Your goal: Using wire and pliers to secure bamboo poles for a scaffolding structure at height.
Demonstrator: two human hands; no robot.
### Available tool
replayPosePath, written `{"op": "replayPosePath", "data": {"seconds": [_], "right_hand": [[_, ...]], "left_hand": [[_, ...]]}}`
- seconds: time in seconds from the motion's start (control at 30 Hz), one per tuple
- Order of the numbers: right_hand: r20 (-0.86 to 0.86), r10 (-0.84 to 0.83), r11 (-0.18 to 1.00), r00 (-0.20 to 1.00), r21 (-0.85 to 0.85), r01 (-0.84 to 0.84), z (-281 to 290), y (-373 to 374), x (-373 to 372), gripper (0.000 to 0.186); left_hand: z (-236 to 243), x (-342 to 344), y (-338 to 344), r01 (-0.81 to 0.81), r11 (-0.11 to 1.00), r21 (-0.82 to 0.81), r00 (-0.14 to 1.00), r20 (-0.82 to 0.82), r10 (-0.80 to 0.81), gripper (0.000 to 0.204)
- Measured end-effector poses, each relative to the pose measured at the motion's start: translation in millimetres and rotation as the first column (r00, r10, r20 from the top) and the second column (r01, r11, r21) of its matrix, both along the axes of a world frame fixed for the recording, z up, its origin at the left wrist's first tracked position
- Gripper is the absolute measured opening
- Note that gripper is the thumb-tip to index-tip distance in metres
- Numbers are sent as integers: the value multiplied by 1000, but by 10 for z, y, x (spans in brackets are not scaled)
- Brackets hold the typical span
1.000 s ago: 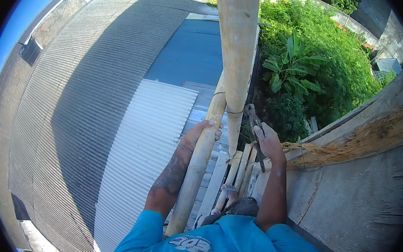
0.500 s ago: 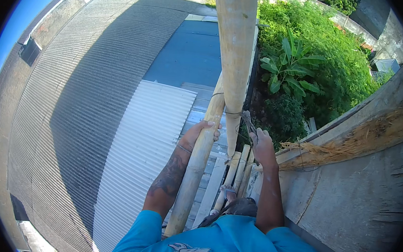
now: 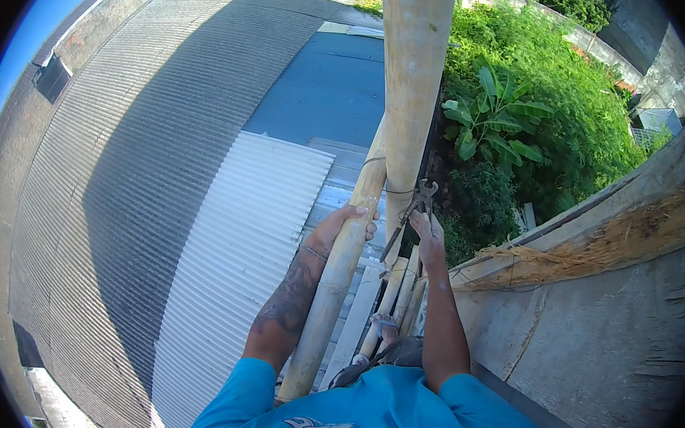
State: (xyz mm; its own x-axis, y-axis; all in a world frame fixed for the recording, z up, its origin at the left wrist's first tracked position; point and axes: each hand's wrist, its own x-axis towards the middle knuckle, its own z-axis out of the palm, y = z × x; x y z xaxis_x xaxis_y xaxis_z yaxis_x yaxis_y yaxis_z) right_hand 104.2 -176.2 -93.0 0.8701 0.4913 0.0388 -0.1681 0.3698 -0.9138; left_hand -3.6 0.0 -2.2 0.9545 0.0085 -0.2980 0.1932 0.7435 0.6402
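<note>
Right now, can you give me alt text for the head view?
A person's left hand grips a slanting bamboo pole while the right hand holds pincers beside a wire on a second bamboo pole. Seen from above, corrugated roofing spreads left, with green plants upper right and a weathered panel lower right.

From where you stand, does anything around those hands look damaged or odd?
Yes: the grey board at the right looks damaged. Ragged brown fibres fray along its upper part, and a crack-like line crosses its face. Nothing looks plainly broken on the bamboo pole in the left hand or the pincers in the right hand.
</note>
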Motion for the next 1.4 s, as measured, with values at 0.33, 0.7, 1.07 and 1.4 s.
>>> {"op": "replayPosePath", "data": {"seconds": [0.33, 0.7, 1.07, 1.4], "right_hand": [[-176, -191, 942, 966, 244, 231, 695, -619, 429, 44], [-398, 226, 970, 889, 7, -244, 1219, -615, -278, 19], [-551, 509, 834, 662, 125, -537, 959, -658, -71, 23], [-420, 566, 816, 709, 162, -555, 673, -662, 124, 22]], "left_hand": [[-5, -12, -18, 3, 1000, -7, 1000, -25, -4, 36], [35, -9, -35, -6, 1000, 13, 1000, -20, 6, 34], [-24, -6, -18, -11, 1000, 10, 999, -34, 11, 44], [-27, 23, -3, 8, 1000, 7, 1000, -21, -8, 43]]}}
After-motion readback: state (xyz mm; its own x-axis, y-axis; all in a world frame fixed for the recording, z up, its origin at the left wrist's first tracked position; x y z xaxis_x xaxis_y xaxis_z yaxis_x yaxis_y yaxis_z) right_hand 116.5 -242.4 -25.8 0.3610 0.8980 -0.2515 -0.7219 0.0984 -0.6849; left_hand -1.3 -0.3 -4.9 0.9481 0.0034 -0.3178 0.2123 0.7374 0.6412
